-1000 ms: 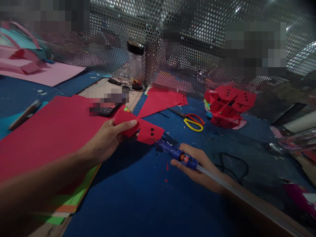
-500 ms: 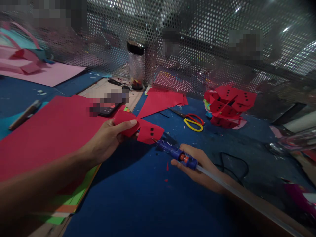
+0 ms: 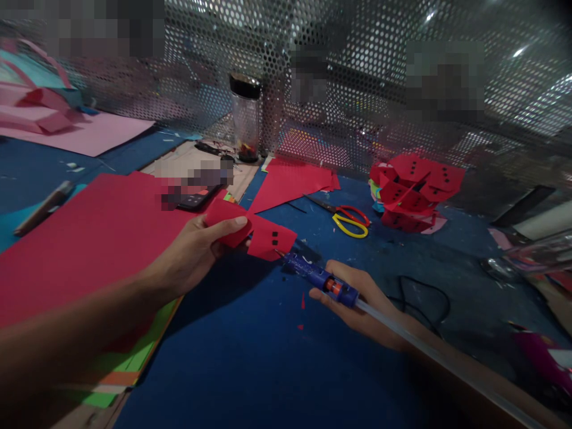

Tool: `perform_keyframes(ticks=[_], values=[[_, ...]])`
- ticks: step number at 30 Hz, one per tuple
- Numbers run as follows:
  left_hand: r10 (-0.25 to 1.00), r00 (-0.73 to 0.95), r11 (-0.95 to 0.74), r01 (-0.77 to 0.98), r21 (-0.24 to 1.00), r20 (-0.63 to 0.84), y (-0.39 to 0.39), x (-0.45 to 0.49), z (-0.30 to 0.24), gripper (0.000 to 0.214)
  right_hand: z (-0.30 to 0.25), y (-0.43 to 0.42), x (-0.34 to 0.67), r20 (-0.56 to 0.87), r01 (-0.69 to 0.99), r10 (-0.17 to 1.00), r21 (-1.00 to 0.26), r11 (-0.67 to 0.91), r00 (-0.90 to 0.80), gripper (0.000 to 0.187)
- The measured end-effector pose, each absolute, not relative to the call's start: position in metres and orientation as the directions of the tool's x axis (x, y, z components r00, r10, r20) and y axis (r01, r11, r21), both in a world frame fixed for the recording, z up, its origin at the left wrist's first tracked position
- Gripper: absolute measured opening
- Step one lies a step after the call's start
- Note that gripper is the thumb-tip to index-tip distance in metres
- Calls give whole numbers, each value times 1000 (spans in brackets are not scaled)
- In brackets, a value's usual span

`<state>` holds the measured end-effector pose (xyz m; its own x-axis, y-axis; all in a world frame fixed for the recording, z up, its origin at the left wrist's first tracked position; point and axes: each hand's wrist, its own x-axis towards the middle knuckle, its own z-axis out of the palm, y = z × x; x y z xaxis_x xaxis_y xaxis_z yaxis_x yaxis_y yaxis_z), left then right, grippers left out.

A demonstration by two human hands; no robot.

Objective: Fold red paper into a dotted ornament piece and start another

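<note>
tabletop point(image 3: 250, 357) in blue, perforated screen point(image 3: 268, 53), left grip point(image 3: 196, 256) pinching red paper point(image 3: 263, 241), right grip point(image 3: 369, 292) clasping glue gun point(image 3: 310, 271)

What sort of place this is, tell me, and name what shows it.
Probably a papercraft work area: there is a slim blue plastic glue gun, red-and-yellow-handled metal scissors, and a large, flat red paper sheet. Whether workshop, classroom or home, I cannot tell.

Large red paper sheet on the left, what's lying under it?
Green paper and orange paper show past the near edge of the large red paper sheet; whatever lies further in is covered and cannot be seen.
</note>
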<state>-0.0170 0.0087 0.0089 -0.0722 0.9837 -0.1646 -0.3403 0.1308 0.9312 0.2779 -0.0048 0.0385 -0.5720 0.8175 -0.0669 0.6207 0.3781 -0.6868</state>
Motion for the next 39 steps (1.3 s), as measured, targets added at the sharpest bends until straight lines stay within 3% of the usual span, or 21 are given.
perform_keyframes(ticks=[9,20,26,32,39], values=[[976,-80,163,-342,925,-202,8,-17,11,24,38,-5,279,-8,548,826,-752,366,-563,30],[963,-127,179,-363,915,-239,9,-15,16,28,13,-2,288,-124,440,862,-890,123,-491,33],[961,-132,175,-394,902,-244,12,-16,17,25,21,-1,287,-203,428,842,-903,36,-500,35],[937,-249,105,-468,878,-245,24,-29,21,19,29,4,283,-236,436,850,-900,-9,-471,34],[928,-279,91,-473,876,-247,30,-33,22,11,31,8,295,-273,535,831,-844,34,-484,32]])
